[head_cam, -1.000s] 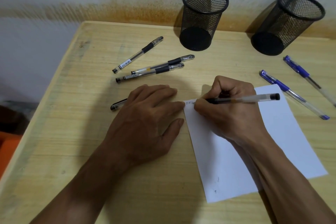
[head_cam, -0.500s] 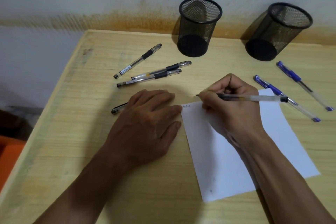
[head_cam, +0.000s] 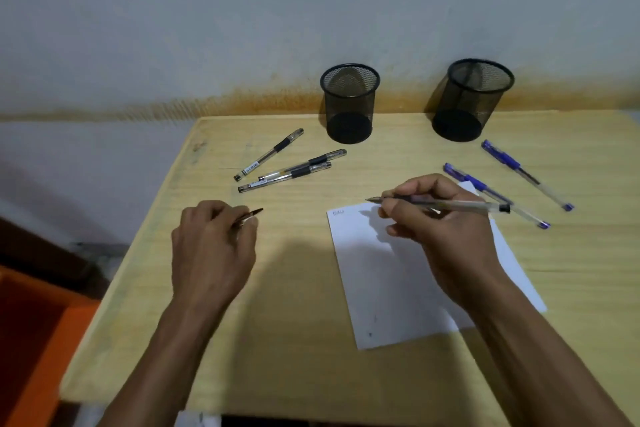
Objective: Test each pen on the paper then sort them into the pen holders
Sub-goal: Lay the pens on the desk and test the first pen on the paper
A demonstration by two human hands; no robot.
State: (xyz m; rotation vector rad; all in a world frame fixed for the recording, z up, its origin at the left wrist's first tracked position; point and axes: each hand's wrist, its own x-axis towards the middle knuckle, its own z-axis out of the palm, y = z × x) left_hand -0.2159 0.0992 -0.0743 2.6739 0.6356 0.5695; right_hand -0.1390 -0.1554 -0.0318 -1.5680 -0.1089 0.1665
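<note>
Pen [head_cam: 450, 205] with bare tip held level over paper [head_cam: 408, 274], right hand [head_cam: 440, 229] grip grasping it; paper has small scribble at far-left corner. Left hand [head_cam: 211, 246] grip pinches pen cap [head_cam: 250, 217]. Three black pens [head_cam: 294, 170] lie far left on surface [head_cam: 294, 340], two blue pens [head_cam: 498, 196] right, two mesh pen holders [head_cam: 349, 104] at far edge

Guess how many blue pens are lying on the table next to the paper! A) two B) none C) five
A, since two blue pens lie on the table to the right of the paper, near the right hand, and no other blue ones show.
</note>
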